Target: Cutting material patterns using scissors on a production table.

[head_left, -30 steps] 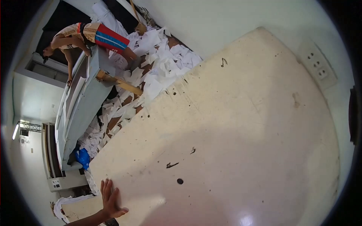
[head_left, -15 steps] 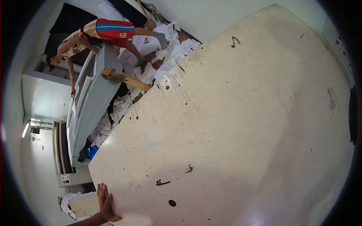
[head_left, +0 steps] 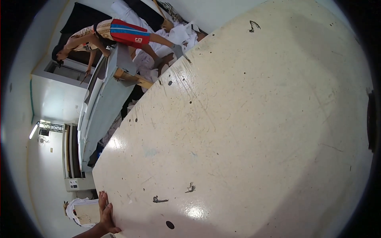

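Cream board (head_left: 238, 127) sprawls right across in front of you, glossy, stiff-looking, probably heavy and slick; its edges look the best hold. Your left hand (head_left: 106, 216) lies at its lower-left edge, grip unclenched, fingers extended; your right hand's out of view.

Co-worker (head_left: 130, 33) beside a pale blue table (head_left: 106, 105), white scraps (head_left: 181, 35) nearby

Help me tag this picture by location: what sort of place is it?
Probably a printing or textile workshop: a machine with roller-like bars, a long grey-blue worktable, and white sheets on the floor.
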`<state>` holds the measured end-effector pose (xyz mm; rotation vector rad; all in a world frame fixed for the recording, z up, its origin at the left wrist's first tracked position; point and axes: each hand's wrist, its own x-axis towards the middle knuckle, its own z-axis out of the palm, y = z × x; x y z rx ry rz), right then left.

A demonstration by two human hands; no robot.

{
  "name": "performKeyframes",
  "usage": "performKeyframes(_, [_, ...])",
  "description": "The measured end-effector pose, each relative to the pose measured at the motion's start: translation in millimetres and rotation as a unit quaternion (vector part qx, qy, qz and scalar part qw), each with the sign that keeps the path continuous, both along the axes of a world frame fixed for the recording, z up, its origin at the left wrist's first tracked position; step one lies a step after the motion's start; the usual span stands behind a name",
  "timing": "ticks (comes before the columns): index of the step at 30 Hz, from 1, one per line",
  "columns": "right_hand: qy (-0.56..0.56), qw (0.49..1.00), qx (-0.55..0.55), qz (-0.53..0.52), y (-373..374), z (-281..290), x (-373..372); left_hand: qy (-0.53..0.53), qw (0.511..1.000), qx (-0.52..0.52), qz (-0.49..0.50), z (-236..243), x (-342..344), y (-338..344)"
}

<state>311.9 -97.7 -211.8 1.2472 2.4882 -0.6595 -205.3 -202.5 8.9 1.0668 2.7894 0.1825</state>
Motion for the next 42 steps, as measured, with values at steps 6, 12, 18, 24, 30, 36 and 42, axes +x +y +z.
performKeyframes(6, [-0.016, 1.000, -0.001, 0.011, -7.9, -5.3, -5.1, -0.003, 1.000, -0.007, -0.019, -2.8, -1.6, 0.3])
performKeyframes(12, [-0.036, 0.999, 0.002, 0.026, -8.5, -4.9, -2.8, 0.012, 1.000, -0.005, -0.011, -2.3, 2.4, -0.8])
performKeyframes(18, [-0.049, 0.998, 0.005, 0.039, -10.0, -13.5, -5.4, 0.015, 1.000, -0.002, -0.021, -4.5, 1.6, -1.9])
performKeyframes(24, [-0.064, 0.997, 0.000, 0.049, -15.8, -14.5, -8.2, 0.012, 1.000, -0.019, -0.014, -2.7, 2.6, -7.0])
performKeyframes(30, [-0.081, 0.995, -0.001, 0.057, -22.5, -15.0, -12.7, 0.017, 0.999, -0.017, -0.022, -4.1, -1.3, -5.3])
performKeyframes(36, [-0.100, 0.993, -0.002, 0.067, -24.0, -12.9, -12.6, 0.006, 1.000, -0.020, -0.018, -1.1, 0.5, -3.8])
performKeyframes(42, [-0.115, 0.990, -0.001, 0.076, -25.1, -14.1, -12.1, 0.006, 1.000, -0.011, -0.022, -1.5, 2.3, -3.3])
